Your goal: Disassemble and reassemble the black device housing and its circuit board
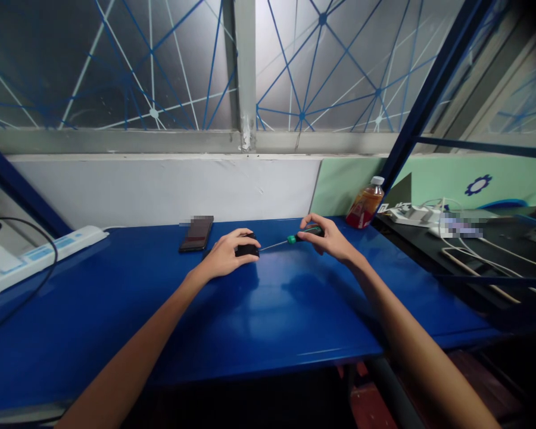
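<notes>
- While the left hand [227,255] holds a black block [246,251] at the blue surface [272,333], the right hand [330,239] grips a screwdriver [292,239] by its handle.
- Key relation: screwdriver sits right of the block, long axis roughly left-right, shaft aimed left at the block's right side. Can't tell if the tip touches or stops just short.
- Left hand is nearer the block, right on it; right hand is off to the right, at the handle end.
- Left: fingers bent over the block, thumb on the near side. Right: fingers curled round the handle.
- Block: dark, compact, mostly under fingers; resting or lifted, can't tell. Screwdriver: thin metal shaft, green front end, dark handle.
- Around: phone [197,234] beyond left hand, to its left; bottle [365,207] beyond right hand; power strip [40,261] far left.
</notes>
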`<state>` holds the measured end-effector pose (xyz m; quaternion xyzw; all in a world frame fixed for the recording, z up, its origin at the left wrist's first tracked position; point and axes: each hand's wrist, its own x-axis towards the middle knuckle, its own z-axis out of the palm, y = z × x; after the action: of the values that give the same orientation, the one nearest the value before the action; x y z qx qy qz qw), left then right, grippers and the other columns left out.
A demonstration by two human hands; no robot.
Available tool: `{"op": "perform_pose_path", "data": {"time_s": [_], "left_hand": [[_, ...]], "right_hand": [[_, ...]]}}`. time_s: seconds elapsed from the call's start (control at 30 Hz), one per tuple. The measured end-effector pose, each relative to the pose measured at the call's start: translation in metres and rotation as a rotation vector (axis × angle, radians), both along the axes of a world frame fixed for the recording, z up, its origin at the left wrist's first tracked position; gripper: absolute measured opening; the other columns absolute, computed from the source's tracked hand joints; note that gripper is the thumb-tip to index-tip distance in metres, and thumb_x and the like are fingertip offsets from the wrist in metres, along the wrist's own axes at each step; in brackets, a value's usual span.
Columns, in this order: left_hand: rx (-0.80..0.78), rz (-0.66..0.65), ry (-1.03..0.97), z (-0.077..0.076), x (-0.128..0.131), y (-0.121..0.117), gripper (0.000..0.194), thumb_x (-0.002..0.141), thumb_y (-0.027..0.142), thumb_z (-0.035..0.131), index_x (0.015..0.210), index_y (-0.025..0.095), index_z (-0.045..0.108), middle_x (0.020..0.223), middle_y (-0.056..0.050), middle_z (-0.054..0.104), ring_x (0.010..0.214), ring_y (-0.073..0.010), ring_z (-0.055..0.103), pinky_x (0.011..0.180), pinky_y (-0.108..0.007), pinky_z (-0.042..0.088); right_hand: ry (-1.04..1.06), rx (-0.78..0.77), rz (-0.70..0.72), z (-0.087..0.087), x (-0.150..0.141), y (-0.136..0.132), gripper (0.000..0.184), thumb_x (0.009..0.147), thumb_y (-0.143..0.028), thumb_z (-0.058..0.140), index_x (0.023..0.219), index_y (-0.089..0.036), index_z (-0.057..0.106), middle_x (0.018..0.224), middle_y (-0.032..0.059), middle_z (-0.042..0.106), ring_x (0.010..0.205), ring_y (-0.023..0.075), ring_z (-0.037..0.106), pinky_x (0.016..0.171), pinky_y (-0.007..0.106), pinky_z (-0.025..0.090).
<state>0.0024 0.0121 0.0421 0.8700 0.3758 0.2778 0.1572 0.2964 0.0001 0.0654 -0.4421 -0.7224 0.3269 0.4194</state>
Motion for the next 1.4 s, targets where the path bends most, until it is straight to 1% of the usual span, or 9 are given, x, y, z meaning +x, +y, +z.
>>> {"op": "perform_pose_path", "data": {"time_s": [0.17,0.33,0.43,0.57,0.7,0.93,1.2,1.3,1.4], "left_hand": [[0.000,0.006,0.009,0.001,0.002,-0.001,0.024,0.083,0.041,0.066,0.103,0.028,0.071,0.134,-0.008,0.052,0.120,-0.0280,0.054,0.101,-0.046,0.043],[-0.012,0.013,0.039,0.001,0.003,-0.002,0.024,0.083,0.042,0.066,0.103,0.028,0.071,0.134,-0.008,0.052,0.119,-0.0286,0.055,0.100,-0.045,0.045],[-0.007,0.013,0.043,0.001,0.003,-0.002,0.025,0.083,0.042,0.065,0.103,0.028,0.071,0.134,-0.008,0.053,0.119,-0.0286,0.055,0.100,-0.044,0.044],[0.002,0.009,0.033,0.001,0.001,-0.001,0.025,0.083,0.042,0.065,0.103,0.028,0.071,0.135,-0.008,0.052,0.118,-0.0282,0.056,0.101,-0.044,0.044],[0.009,0.003,0.027,0.002,0.001,0.000,0.025,0.084,0.041,0.064,0.103,0.027,0.070,0.134,-0.008,0.053,0.118,-0.0281,0.056,0.099,-0.045,0.045],[0.007,0.014,0.040,0.002,0.002,-0.002,0.025,0.084,0.042,0.064,0.104,0.028,0.071,0.135,-0.007,0.052,0.119,-0.0284,0.055,0.101,-0.045,0.044],[0.037,0.004,0.032,0.002,0.001,-0.001,0.024,0.085,0.041,0.063,0.104,0.028,0.070,0.134,-0.007,0.053,0.117,-0.0269,0.057,0.100,-0.043,0.045],[0.044,0.015,0.026,0.002,0.000,-0.002,0.023,0.085,0.040,0.063,0.104,0.027,0.070,0.135,-0.007,0.052,0.117,-0.0270,0.056,0.100,-0.043,0.044],[0.043,0.015,0.031,0.003,0.000,-0.002,0.023,0.086,0.039,0.063,0.104,0.027,0.069,0.135,-0.008,0.052,0.119,-0.0272,0.055,0.101,-0.043,0.044]], "right_hand": [[0.015,-0.016,-0.012,-0.001,0.001,0.000,0.034,0.077,-0.049,0.069,0.081,-0.019,0.054,0.046,-0.0067,0.047,0.037,0.0088,0.042,0.039,0.022,0.032],[-0.160,0.166,-0.166,-0.008,0.002,0.006,0.044,0.083,-0.056,0.060,0.066,-0.015,0.063,0.053,-0.0008,0.054,0.049,0.0104,0.044,0.049,0.024,0.031],[-0.217,0.199,-0.171,-0.009,0.001,0.008,0.052,0.087,-0.058,0.051,0.059,-0.016,0.060,0.054,-0.0005,0.053,0.053,0.0117,0.045,0.052,0.025,0.030],[-0.173,0.153,-0.065,-0.005,0.001,0.007,0.037,0.086,-0.051,0.057,0.076,-0.016,0.063,0.073,0.0029,0.065,0.062,0.0131,0.052,0.057,0.025,0.036],[-0.079,0.027,0.032,0.000,0.006,0.004,0.027,0.081,-0.042,0.065,0.091,-0.018,0.058,0.075,0.0013,0.063,0.050,0.0079,0.042,0.048,0.022,0.032],[-0.031,-0.022,0.009,-0.002,0.006,0.005,0.033,0.080,-0.049,0.064,0.079,-0.017,0.058,0.050,-0.0057,0.043,0.043,0.0069,0.033,0.041,0.021,0.026],[-0.171,0.139,-0.096,-0.008,0.004,0.010,0.052,0.087,-0.059,0.050,0.061,-0.015,0.060,0.056,-0.0007,0.048,0.054,0.0104,0.039,0.052,0.024,0.031],[-0.132,0.126,-0.048,-0.006,0.003,0.008,0.046,0.088,-0.056,0.051,0.068,-0.015,0.061,0.063,0.0006,0.055,0.056,0.0105,0.043,0.053,0.024,0.034],[-0.083,0.009,0.038,-0.002,0.003,0.002,0.033,0.081,-0.050,0.064,0.086,-0.018,0.060,0.062,-0.0028,0.055,0.048,0.0078,0.040,0.046,0.022,0.032]]}}
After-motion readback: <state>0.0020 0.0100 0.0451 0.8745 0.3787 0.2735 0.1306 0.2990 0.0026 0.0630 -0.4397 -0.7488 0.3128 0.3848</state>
